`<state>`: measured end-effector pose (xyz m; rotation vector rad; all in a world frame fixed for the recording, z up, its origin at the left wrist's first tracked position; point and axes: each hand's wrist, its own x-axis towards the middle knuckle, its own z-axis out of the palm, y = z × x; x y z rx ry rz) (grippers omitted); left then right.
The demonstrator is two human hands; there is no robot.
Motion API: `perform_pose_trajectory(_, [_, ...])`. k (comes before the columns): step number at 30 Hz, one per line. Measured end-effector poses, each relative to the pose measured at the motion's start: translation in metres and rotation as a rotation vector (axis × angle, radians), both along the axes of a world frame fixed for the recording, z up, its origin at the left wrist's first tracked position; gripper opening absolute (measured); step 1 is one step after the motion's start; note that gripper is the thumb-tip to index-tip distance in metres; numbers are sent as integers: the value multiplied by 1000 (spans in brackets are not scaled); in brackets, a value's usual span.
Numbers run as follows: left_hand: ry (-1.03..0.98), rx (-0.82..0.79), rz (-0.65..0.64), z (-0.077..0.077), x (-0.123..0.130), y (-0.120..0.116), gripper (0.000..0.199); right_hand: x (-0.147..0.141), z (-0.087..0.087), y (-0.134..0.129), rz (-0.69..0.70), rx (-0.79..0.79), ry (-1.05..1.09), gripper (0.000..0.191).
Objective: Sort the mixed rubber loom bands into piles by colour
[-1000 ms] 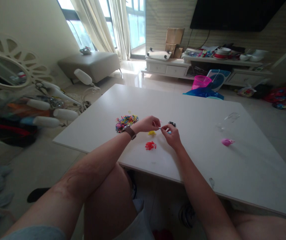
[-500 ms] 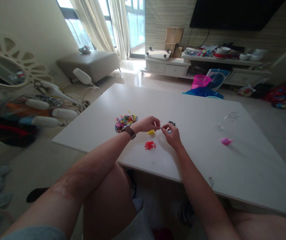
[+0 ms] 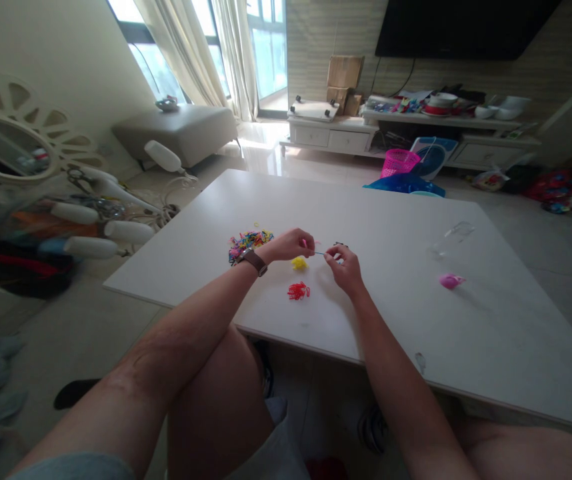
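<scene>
Over the white table (image 3: 401, 253), my left hand (image 3: 293, 245) and my right hand (image 3: 345, 267) face each other with fingertips pinched. A thin blue rubber band (image 3: 319, 253) runs between them, held at both ends. To the left of my left hand lies a mixed heap of coloured rubber bands (image 3: 247, 245), partly covered by my wrist with its brown-strapped watch (image 3: 255, 260). Below my hands are a small yellow pile (image 3: 299, 264) and a red pile of rubber bands (image 3: 297, 291). Black bands (image 3: 340, 245) show behind my right hand. Something pink is partly hidden by my left fingers.
On the table's right side are a pink object (image 3: 451, 281) and a clear container (image 3: 459, 232). A small clear item (image 3: 420, 362) lies near the front edge. A white lamp (image 3: 163, 155) with several arms stands close to the table's left edge.
My hands have drawn slightly apart, my left hand shifting left, and the blue band now shows stretched between them. The yellow pile is more exposed. The view has shifted slightly.
</scene>
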<state>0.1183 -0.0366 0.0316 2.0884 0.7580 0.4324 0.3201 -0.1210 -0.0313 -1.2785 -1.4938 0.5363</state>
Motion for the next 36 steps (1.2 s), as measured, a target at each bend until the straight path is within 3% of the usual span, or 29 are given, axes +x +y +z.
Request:
perform_pose_trajectory(15, [-15, 9, -43, -6, 7, -6, 16, -1, 2, -4, 31, -16, 51, 14])
perform_pose_trajectory(23, [-10, 6, -34, -6, 6, -7, 15, -2, 1, -3, 72, -36, -15, 22])
perform_pose_trajectory(30, [-31, -12, -50, -7, 6, -4, 17, -1, 3, -3, 30, -22, -6, 17])
perform_pose_trajectory(36, [-5, -27, 17, -6, 3, -2, 14, -1, 4, -3, -25, -36, 23, 17])
